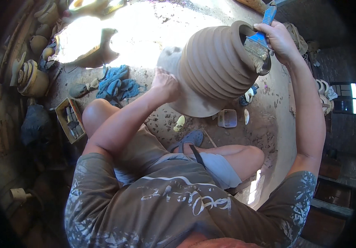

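A large ribbed clay pot (217,62) stands on a round turntable (198,105), its open mouth at the upper right. My right hand (281,41) grips a flat paintbrush (259,39) with a blue handle. The brush's wet, clay-smeared bristles reach down at the pot's rim (240,33). On the turntable's left side, my left hand (166,84) is closed with curled fingers at the edge. Its fingertips are partly hidden.
A blue cloth (118,84) lies on the ground at the left, near a wooden box of tools (71,120). Below the turntable sit a clear plastic tub (227,118) and a pale yellow piece (179,123). Several clay pots (37,43) line the far left.
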Motion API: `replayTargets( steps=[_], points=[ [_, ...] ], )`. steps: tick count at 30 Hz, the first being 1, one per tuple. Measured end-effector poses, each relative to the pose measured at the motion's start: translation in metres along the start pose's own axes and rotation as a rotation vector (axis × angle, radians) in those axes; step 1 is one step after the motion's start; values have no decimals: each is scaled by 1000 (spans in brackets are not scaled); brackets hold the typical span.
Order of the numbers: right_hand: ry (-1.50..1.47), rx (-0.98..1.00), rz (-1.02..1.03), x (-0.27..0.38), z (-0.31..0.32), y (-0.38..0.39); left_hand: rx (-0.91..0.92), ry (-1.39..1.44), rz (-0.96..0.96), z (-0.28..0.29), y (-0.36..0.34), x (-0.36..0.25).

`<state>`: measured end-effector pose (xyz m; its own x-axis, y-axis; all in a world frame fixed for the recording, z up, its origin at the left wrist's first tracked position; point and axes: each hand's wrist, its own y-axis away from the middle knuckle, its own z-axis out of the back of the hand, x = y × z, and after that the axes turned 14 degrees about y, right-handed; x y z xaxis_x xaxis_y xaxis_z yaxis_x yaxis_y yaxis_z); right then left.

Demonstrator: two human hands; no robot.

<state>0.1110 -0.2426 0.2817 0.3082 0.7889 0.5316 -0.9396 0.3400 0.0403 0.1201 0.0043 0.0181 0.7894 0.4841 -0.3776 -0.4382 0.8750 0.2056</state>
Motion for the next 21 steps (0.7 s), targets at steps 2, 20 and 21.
replayTargets(
  steps=[2, 20, 21],
  points=[
    [-15, -47, -19, 2, -1, 4, -126, -22, -131, -26, 8, -7],
    [-417, -378, -13, -11, 0, 50, 441, 40, -219, -34, 22, -74],
    [-325, -507, 0, -17, 7, 65, 383, 149, -257, -55, 16, -67]
  ],
)
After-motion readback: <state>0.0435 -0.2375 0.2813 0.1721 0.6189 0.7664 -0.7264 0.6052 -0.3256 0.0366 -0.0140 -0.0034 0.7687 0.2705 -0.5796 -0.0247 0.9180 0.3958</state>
